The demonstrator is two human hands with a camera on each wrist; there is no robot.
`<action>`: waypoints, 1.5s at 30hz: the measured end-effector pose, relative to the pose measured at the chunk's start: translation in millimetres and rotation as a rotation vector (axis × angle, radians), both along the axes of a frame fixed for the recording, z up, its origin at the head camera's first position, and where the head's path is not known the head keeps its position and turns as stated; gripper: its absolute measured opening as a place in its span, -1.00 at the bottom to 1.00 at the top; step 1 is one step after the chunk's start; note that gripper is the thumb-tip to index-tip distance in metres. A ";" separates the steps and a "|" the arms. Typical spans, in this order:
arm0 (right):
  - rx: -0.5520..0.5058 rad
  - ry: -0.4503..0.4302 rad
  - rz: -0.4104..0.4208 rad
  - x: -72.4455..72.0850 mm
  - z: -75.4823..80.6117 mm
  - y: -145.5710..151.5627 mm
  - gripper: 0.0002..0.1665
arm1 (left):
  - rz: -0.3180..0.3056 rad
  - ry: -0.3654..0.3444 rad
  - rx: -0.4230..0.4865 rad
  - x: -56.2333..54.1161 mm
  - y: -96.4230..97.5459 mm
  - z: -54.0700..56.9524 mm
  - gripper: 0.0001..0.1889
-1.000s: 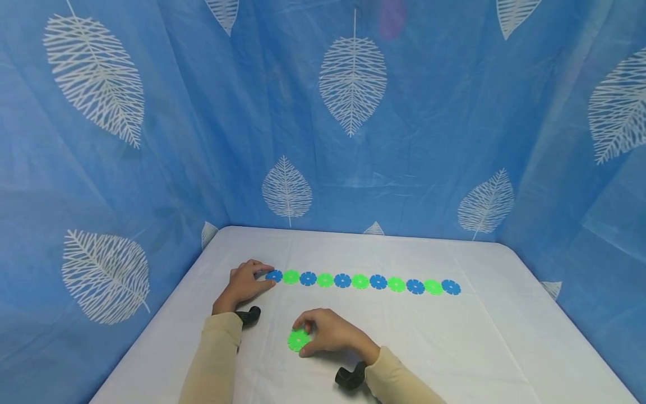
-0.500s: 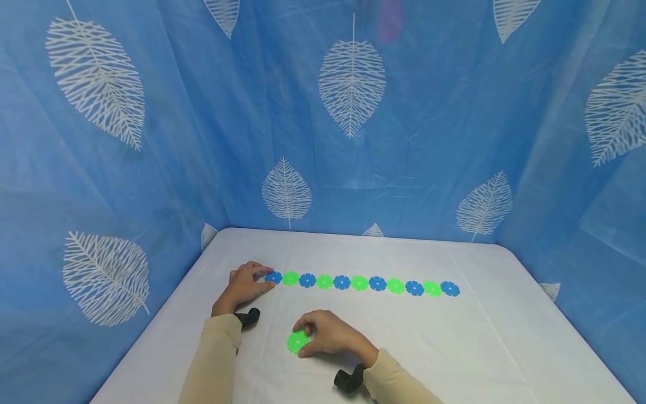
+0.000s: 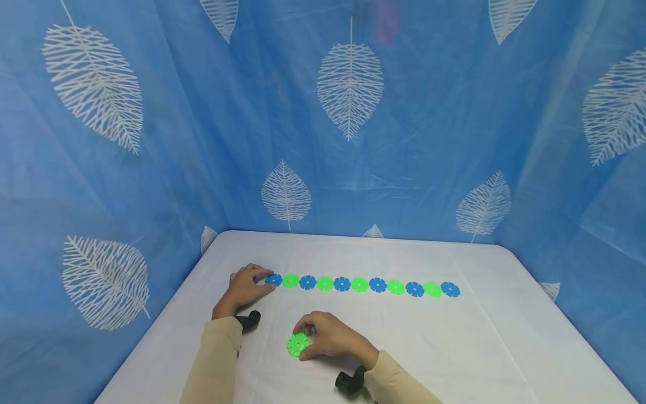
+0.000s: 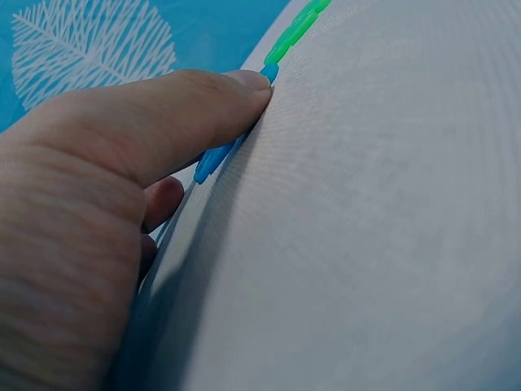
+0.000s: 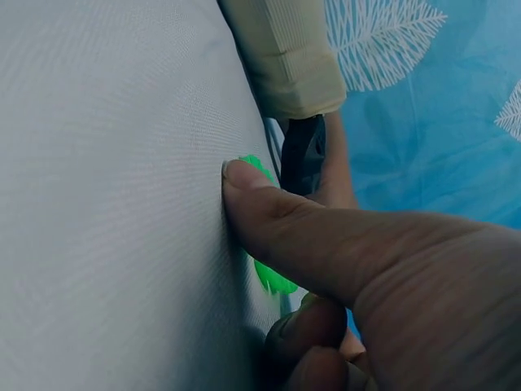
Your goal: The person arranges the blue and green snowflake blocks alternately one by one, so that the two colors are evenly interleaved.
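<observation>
My left hand (image 3: 247, 287) pinches the notched blue plastic disc (image 3: 274, 280) at the left end of a row, thumb at its near edge and a finger at its far edge. In the left wrist view the thumb covers part of this blue disc (image 4: 213, 160), which lies flat on the cloth. Nearer the front, my right hand (image 3: 332, 336) holds a notched green disc (image 3: 296, 344) by its rim between thumb and index finger. The right wrist view has the thumb (image 5: 285, 224) across the middle of that green disc (image 5: 274, 278).
Alternating green and blue discs continue the row to the right, touching or nearly so, ending with a blue disc (image 3: 450, 289). All lie on a white tablecloth (image 3: 429, 348). Blue leaf-print curtains (image 3: 404, 168) stand behind and at both sides. A black wrist device (image 3: 350, 381) hangs under each sleeve.
The whole scene sits slightly lower in the head view. Both hands keep their places and holds; the green disc in my right hand now catches the light differently.
</observation>
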State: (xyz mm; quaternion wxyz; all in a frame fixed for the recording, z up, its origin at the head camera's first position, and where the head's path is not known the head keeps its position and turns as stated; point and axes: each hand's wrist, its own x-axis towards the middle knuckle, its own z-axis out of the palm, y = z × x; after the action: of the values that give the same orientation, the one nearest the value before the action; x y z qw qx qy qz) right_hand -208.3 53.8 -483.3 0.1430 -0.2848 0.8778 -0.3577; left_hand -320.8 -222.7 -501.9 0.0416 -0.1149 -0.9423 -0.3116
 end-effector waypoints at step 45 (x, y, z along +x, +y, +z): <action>-0.201 0.002 0.155 -3.6 23.2 19.3 -0.47 | 0.010 0.010 -0.029 -1.2 0.3 -1.9 -0.55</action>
State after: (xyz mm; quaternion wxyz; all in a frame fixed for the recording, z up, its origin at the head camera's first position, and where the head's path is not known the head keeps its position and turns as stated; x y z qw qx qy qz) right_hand -211.8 73.1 -460.1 0.1402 -0.3649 0.8129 -0.4317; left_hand -322.0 -222.5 -503.9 0.0464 -0.1123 -0.9471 -0.2971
